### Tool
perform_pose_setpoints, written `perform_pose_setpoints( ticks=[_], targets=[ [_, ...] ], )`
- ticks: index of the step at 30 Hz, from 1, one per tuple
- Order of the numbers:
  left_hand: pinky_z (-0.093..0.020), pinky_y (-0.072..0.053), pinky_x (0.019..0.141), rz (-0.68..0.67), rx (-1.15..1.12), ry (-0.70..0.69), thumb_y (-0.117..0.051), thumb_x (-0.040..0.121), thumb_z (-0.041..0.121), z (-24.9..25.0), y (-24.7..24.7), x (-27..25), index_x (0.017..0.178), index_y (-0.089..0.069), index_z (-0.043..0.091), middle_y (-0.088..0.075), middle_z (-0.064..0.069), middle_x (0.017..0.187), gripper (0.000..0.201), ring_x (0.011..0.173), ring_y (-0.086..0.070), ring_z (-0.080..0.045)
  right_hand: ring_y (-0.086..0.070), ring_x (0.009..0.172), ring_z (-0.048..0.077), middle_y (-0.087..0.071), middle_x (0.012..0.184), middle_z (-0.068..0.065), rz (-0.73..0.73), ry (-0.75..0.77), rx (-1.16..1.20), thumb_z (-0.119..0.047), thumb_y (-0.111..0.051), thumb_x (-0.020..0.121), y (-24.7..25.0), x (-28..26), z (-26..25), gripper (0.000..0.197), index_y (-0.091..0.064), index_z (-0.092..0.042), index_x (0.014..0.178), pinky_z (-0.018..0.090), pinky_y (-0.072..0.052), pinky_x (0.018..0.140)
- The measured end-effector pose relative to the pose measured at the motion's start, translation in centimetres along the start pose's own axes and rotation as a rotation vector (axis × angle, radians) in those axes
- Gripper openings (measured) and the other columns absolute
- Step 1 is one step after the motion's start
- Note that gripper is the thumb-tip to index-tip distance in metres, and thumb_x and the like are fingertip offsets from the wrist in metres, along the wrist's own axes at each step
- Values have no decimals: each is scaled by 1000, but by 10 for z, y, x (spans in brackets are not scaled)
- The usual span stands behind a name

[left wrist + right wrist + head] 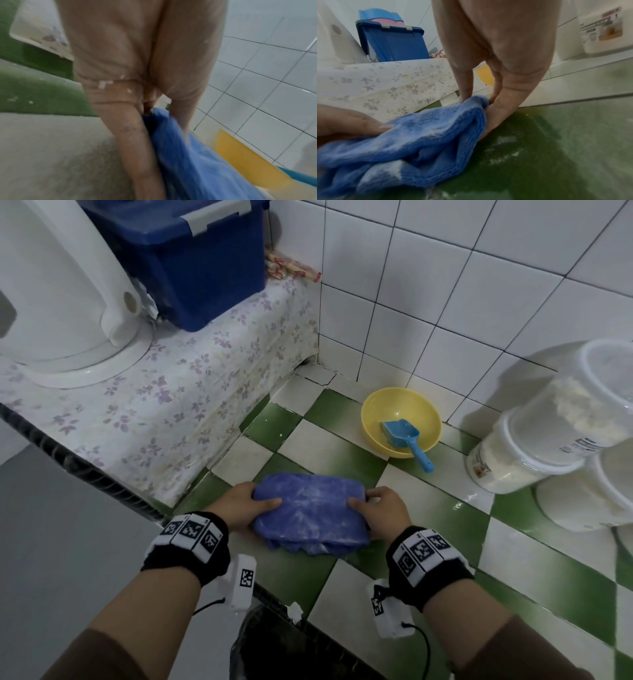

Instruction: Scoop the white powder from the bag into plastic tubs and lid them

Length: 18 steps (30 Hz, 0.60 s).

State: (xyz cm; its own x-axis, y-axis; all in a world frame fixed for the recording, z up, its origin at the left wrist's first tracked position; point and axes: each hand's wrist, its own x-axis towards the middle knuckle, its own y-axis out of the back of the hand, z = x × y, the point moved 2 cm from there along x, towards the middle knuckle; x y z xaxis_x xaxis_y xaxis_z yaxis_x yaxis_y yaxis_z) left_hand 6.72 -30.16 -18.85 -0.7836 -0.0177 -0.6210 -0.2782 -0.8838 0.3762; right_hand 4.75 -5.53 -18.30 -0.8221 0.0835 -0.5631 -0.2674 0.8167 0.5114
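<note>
I had a folded blue cloth [310, 513] between my two hands on the green-and-white checked tiled bench [428, 508], at its near edge. My left hand [245, 505] gripped the cloth's left end, thumb lying on top and the other fingers tucked round its far edge. My right hand [380, 510] gripped the right end the same way; in the right wrist view, thumb and fingers pinched a bunched corner of the cloth [423, 136] just above the tile. The cloth was streaked with white powder, and a faint dusting of powder lay on the green tile to its right.

The tubs [561, 440] of white powder stood well apart from my hands, at the far right by the wall: clear plastic tubs stacked on each other, the upper ones tilted, all lidded as far as I could tell. Between them and the corner sat a yellow bowl [400, 421] with a blue plastic scoop [406, 440] lying in it, its handle sticking out over the near rim. I could not see the bag.

To the left, a raised ledge under a flowered cover [178, 405] carried a dark blue storage bin [191, 261] with a clipped lid and a large white appliance [58, 285].
</note>
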Motion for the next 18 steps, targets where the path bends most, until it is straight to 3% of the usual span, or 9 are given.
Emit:
perform_pose_setpoints(
  ticks=[2, 3, 6, 11, 14, 18],
  targets=[
    [-32, -50, 79, 64, -5, -11, -71, 85, 27, -4, 1, 6, 116, -57, 2, -64, -10, 108, 42, 97, -62, -26, -62, 95, 28, -60, 93, 5, -1, -17, 42, -26, -69, 83, -6, 2, -1, 16, -56, -17, 86, 42, -53, 87],
    [-34, -50, 85, 82, -5, -20, -71, 85, 26, -7, 2, 8, 117, -58, 1, -64, -11, 111, 43, 101, -62, -27, -63, 94, 28, -61, 91, 6, -2, -38, 76, -24, -70, 82, -9, 3, -2, 17, -54, -20, 77, 44, -53, 86],
    [-45, -50, 94, 127, -107, -25, -71, 85, 23, -10, 8, 13, 117, -60, 0, -67, -16, 114, 41, 103, -64, -30, -64, 92, 29, -65, 92, 7, 18, -78, 207, -19, -72, 79, -18, 9, -4, 20, -55, -25, 71, 47, -54, 84],
    [-47, -51, 93, 215, -260, -65, -72, 84, 29, 3, 31, 35, 114, -62, 0, -69, -17, 109, 42, 98, -66, -30, -65, 93, 27, -67, 97, 8, -2, -93, 397, -21, -73, 75, -28, 32, -24, 15, -59, -22, 79, 47, -53, 88],
    [-48, -50, 94, 285, -266, -141, -66, 89, 29, 32, 49, 52, 108, -64, 2, -69, -19, 105, 33, 99, -65, -34, -67, 93, 31, -68, 102, 12, 5, -65, 566, -24, -73, 69, -31, 52, -47, 29, -63, -14, 94, 51, -55, 83],
    [-34, -48, 86, 320, -203, -205, -55, 96, 26, 76, 66, 76, 111, -63, 2, -67, -14, 103, 30, 95, -64, -27, -66, 93, 29, -67, 100, 12, 116, -17, 706, -17, -70, 79, -21, 70, -88, 19, -57, -17, 93, 48, -54, 85]
  ],
)
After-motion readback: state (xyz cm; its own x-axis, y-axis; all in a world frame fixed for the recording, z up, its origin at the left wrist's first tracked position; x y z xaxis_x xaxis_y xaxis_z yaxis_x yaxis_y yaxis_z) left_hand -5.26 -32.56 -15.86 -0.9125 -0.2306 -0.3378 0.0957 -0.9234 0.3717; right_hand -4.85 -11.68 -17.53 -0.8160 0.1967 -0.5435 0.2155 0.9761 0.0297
